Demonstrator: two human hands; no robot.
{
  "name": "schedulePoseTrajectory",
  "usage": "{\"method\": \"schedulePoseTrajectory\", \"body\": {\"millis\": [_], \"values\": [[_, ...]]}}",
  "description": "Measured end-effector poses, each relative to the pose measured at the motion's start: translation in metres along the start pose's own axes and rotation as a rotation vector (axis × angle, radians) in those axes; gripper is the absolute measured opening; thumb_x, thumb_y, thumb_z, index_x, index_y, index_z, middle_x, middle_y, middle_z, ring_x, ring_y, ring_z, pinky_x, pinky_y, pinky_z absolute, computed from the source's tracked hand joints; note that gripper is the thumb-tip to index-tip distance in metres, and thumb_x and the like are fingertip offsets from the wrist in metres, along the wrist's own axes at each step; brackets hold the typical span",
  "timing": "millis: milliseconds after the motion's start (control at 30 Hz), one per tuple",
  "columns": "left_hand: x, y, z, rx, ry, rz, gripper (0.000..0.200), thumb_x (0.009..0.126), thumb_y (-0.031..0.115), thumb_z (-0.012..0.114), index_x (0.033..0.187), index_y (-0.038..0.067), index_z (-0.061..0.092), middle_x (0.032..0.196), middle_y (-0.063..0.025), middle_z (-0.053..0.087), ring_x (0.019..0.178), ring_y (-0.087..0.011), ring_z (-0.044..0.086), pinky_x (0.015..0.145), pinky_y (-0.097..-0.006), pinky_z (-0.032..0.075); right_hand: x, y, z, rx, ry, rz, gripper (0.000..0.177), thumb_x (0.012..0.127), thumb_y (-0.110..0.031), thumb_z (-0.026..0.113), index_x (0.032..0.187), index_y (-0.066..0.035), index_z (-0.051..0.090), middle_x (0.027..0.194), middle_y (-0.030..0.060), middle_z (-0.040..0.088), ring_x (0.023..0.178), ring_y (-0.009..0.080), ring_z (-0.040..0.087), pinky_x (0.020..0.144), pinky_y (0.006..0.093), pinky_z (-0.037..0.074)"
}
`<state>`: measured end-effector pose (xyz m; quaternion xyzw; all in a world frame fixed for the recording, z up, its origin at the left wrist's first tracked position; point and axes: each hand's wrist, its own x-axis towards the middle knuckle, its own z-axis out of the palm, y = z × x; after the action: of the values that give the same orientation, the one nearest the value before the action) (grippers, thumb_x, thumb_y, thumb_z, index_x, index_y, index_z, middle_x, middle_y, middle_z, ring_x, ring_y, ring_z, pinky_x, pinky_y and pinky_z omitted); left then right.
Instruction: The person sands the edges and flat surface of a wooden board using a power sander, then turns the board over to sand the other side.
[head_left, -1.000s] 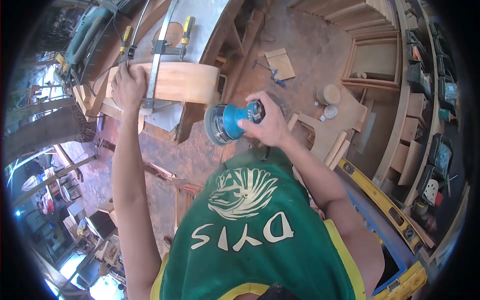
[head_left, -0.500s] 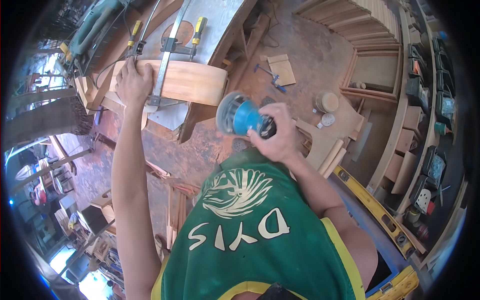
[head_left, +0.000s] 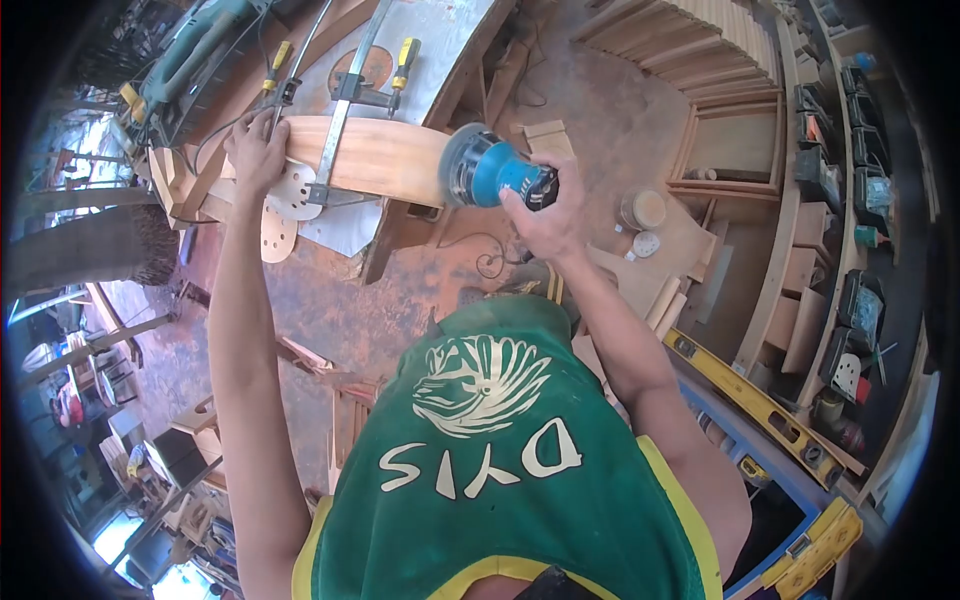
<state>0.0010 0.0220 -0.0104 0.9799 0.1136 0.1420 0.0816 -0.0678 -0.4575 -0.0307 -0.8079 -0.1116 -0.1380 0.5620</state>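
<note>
My right hand (head_left: 550, 210) is wrapped round a blue-and-black random orbital sander (head_left: 490, 175), whose pad meets the right end of a curved wooden board (head_left: 390, 158). At the board's left end, my left hand (head_left: 257, 155) has its fingers bent over the wood. A bar clamp (head_left: 340, 110) with a yellow handle crosses the board between my hands. A second clamp's yellow handle (head_left: 278, 65) stands just beyond my left hand. Perforated sanding discs (head_left: 292, 192) lie below the board, beside my left wrist.
A teal power tool (head_left: 205, 45) rests at the upper left of the bench (head_left: 455, 50). Stacked wooden slats (head_left: 690, 40) and a wooden frame (head_left: 730, 145) stand at the upper right. A yellow spirit level (head_left: 750, 405) lies to my right, near tool cases (head_left: 868, 205).
The sander has moved up and forward, from beside the board to against its right end. My left hand has shifted slightly toward the board's left end, and sanding discs now show below it.
</note>
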Motion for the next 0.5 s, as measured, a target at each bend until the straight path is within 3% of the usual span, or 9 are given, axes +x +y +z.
{"method": "schedulePoseTrajectory", "body": {"millis": [100, 200, 400, 500], "values": [[0.005, -0.01, 0.008, -0.016, 0.012, 0.055, 0.047, 0.102, 0.046, 0.066, 0.14, 0.019, 0.072, 0.151, -0.017, 0.058, 0.143, -0.0427, 0.045, 0.123, -0.0535, 0.029, 0.006, 0.0, 0.005, 0.002, 0.102, 0.133, 0.056, 0.076, -0.019, 0.087, 0.123, -0.004, 0.06, 0.112, 0.0163, 0.063, 0.102, 0.0312, 0.064, 0.091, 0.0429, 0.053], [0.003, -0.004, 0.007, 0.006, 0.021, -0.001, 0.045, 0.102, 0.045, 0.065, 0.14, 0.021, 0.073, 0.151, -0.0158, 0.058, 0.143, -0.0433, 0.045, 0.123, -0.0538, 0.029, 0.003, -0.014, -0.001, 0.091, -0.02, 0.22, 0.056, 0.078, -0.022, 0.087, 0.124, -0.003, 0.061, 0.113, 0.0171, 0.065, 0.102, 0.0301, 0.066, 0.092, 0.0426, 0.053], [0.0, 0.001, 0.005, -0.027, 0.021, -0.013, 0.045, 0.102, 0.045, 0.066, 0.14, 0.023, 0.072, 0.151, -0.0146, 0.058, 0.144, -0.044, 0.042, 0.122, -0.0546, 0.03, 0.004, -0.002, 0.006, 0.001, 0.081, 0.214, 0.057, 0.079, -0.026, 0.087, 0.125, -0.004, 0.062, 0.111, 0.0141, 0.066, 0.1, 0.0266, 0.066, 0.091, 0.0406, 0.054], [0.003, -0.003, 0.007, -0.007, 0.015, 0.009, 0.045, 0.102, 0.045, 0.066, 0.14, 0.022, 0.072, 0.152, -0.0143, 0.058, 0.144, -0.0437, 0.043, 0.123, -0.0541, 0.029, 0.006, 0.003, 0.0, -0.042, 0.031, 0.246, 0.058, 0.079, -0.027, 0.087, 0.125, -0.004, 0.062, 0.109, 0.0129, 0.065, 0.099, 0.0247, 0.066, 0.09, 0.0394, 0.054]]}}
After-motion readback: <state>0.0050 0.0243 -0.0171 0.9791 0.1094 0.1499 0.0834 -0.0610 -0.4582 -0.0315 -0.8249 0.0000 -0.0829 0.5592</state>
